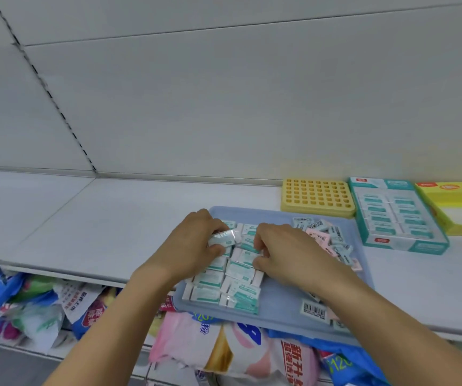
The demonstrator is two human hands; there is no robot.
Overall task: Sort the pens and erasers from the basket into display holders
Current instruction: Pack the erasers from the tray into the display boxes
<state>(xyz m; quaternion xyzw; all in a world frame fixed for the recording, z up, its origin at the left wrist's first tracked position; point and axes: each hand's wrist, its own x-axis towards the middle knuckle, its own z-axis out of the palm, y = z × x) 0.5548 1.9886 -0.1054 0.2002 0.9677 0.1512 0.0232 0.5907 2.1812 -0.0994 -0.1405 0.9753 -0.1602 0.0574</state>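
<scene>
1. Hands meet over a shallow pale-blue plastic tray [279,310] that sits on a white store shelf [113,218] and overhangs its front edge.
2. Left hand [193,243] pinches one white-and-teal wrapped eraser [222,238], thumb below and fingers curled over the top, holding it just above the others.
3. Right hand [282,252] has its fingers curled down onto the teal-wrapped erasers lying in rows [232,277] in the tray; whether they actually grip one cannot be told.
4. Pink and pale-blue wrapped erasers in a loose heap [332,240] fill the tray's far right part, partly behind the right forearm.
5. Yellow plastic holder with a grid of holes [317,196] stands just behind the tray.
6. Teal-and-white cardboard display box [396,215], already holding rows of teal erasers, lies to its right, with a yellow cardboard box [458,207] beside that.
7. Soft printed packets [224,344] crowd the shelf below.
</scene>
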